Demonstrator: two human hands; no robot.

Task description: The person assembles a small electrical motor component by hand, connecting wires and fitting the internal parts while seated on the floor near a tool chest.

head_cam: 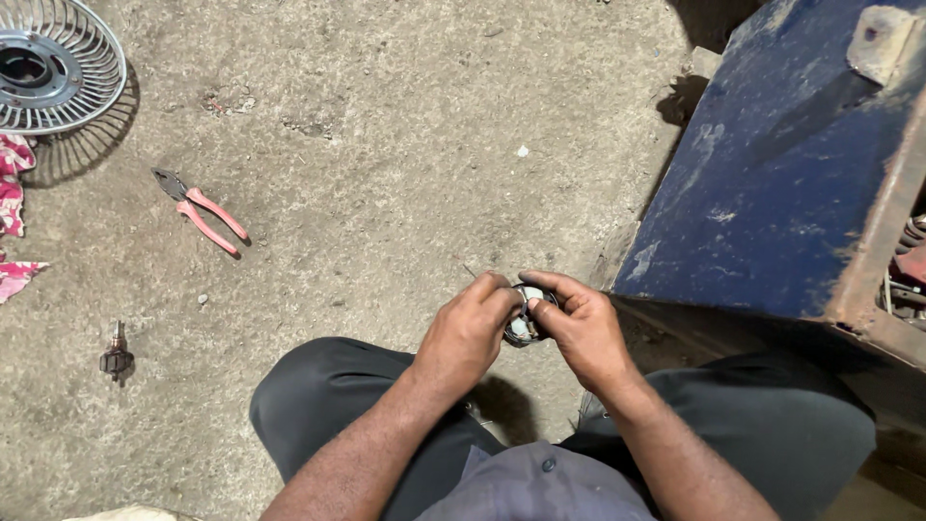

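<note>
While the person sits low over the concrete floor (386, 193), both hands meet above the knees around a small round motor part (526, 326), dark metal with a pale patch showing in its middle. Left hand (468, 333) wraps over the part from its side, fingers (497, 289) curled onto the rim; right hand (579, 328) grips the opposite edge, thumb pressed across the top, so both sets of fingers are clenched on that one piece, held up off the floor between the two palms. Just what the fingertips are working at is hidden behind the knuckles. To handle this well, I judge the left should keep the ring steady while the right does the fine picking, with the piece close over the lap so anything that drops lands on the dark trousers (328, 386) rather than in the grit. Well away on the floor lie pink-handled pliers (203, 212), near a metal fan guard (53, 63) at the corner, and a small spindle piece (116, 359) stands apart lower left. A scuffed blue metal cabinet (772, 174) rises just beside the right arm.
</note>
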